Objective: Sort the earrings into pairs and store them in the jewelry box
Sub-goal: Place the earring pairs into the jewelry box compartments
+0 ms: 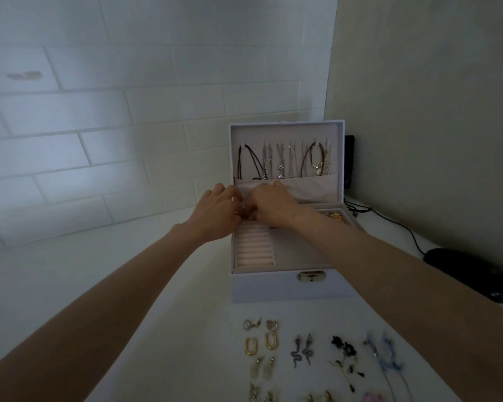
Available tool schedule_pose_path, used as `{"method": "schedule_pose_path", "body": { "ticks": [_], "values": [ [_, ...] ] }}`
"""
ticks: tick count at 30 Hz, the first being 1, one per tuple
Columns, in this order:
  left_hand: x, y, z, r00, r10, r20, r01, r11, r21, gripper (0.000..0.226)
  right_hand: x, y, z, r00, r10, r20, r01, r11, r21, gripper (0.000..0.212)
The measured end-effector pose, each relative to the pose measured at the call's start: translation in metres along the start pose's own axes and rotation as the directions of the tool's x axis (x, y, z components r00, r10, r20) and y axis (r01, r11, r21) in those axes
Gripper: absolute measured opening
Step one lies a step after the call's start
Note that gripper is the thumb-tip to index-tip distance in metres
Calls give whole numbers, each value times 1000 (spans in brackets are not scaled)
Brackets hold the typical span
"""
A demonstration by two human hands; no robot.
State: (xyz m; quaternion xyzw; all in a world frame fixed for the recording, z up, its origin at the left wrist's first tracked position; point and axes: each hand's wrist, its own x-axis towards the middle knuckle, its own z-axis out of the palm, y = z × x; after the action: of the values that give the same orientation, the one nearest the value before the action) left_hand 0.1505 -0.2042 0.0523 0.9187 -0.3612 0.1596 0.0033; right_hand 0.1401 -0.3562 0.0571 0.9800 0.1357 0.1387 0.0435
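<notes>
A white jewelry box (273, 285) stands open on the white table, with necklaces hanging inside its raised lid (285, 132). My left hand (215, 211) and my right hand (273, 206) meet over the back left of the tray, above the pink ring rolls (254, 250). Their curled fingertips pinch a small glinting earring (238, 212), mostly hidden. Earrings lie in pairs in front of the box: gold oval hoops (260, 342), grey snakes (302, 349), black flowers (343, 348), blue tassels (386, 352).
A black mouse (468, 274) and its cable (395, 224) lie right of the box. A yellow piece (334, 215) sits in the tray's back right compartment. Tiled wall behind, beige wall on the right. More earrings run off the bottom edge.
</notes>
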Motion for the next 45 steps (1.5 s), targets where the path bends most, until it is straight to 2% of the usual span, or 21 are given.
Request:
{"method": "schedule_pose_path", "body": {
  "ticks": [3, 6, 10, 13, 16, 18, 20, 22, 25, 27, 29, 30, 33, 35, 40, 43, 45],
  "values": [
    [2, 1, 0, 1000, -16, 16, 17, 999, -27, 34, -3, 0, -1, 991, -134, -22, 129, 977, -170, 26],
    [4, 2, -1, 999, -37, 22, 39, 998, -58, 28, -7, -1, -6, 968, -249, -36, 231, 936, -266, 29],
    [7, 2, -2, 998, -53, 31, 56, 994, -94, 27, -6, 1, -1, 934, -350, -63, 310, 888, -339, 26],
    [8, 0, -3, 998, -35, 51, 39, 997, -70, 27, -3, 4, 5, 919, -387, -79, 327, 858, -396, 13],
    [6, -5, -1, 1000, -10, 11, 12, 994, -111, 27, -5, 9, 8, 910, -390, -139, 329, 885, -330, 7],
    [2, -8, 1, 996, -3, -88, -12, 985, -175, 45, -6, 11, 13, 932, -332, -147, 292, 926, -240, 20],
    [0, -14, 6, 989, -7, -150, -25, 977, -210, 59, -6, 12, 17, 939, -289, -184, 245, 942, -228, 28],
    [-1, -17, 8, 987, -7, -162, -30, 974, -224, 56, -7, 10, 16, 939, -272, -209, 235, 954, -188, 27],
    [-2, -18, 8, 985, -16, -172, -27, 969, -246, 38, -10, 10, 17, 921, -265, -285, 241, 963, -118, 25],
    [-2, -17, 7, 987, -18, -161, -22, 969, -244, 43, -12, 9, 17, 918, -242, -314, 218, 970, -110, 24],
    [-3, -14, 6, 989, -13, -148, -23, 972, -234, 60, -14, 8, 17, 906, -249, -343, 230, 968, -98, 13],
    [-3, -13, 6, 990, -2, -142, -31, 974, -226, 66, -14, 7, 16, 905, -257, -340, 236, 966, -103, 12],
    [-4, -13, 8, 992, 8, -125, -36, 976, -216, 69, -14, 6, 13, 904, -283, -320, 240, 956, -167, 30],
    [-4, -15, 9, 991, 0, -131, -30, 973, -228, 67, -15, 6, 10, 910, -292, -295, 238, 949, -205, 28],
    [-3, -15, 11, 990, 16, -139, -46, 976, -214, 45, -18, 9, 7, 900, -332, -283, 283, 938, -202, 31],
    [-2, -13, 11, 990, 46, -133, -73, 975, -208, 65, -17, 11, 10, 881, -380, -283, 320, 918, -235, 29],
    [-2, -14, 12, 990, 60, -126, -83, 979, -187, 70, -15, 14, 11, 862, -402, -309, 331, 908, -256, 17]
  ]
}}
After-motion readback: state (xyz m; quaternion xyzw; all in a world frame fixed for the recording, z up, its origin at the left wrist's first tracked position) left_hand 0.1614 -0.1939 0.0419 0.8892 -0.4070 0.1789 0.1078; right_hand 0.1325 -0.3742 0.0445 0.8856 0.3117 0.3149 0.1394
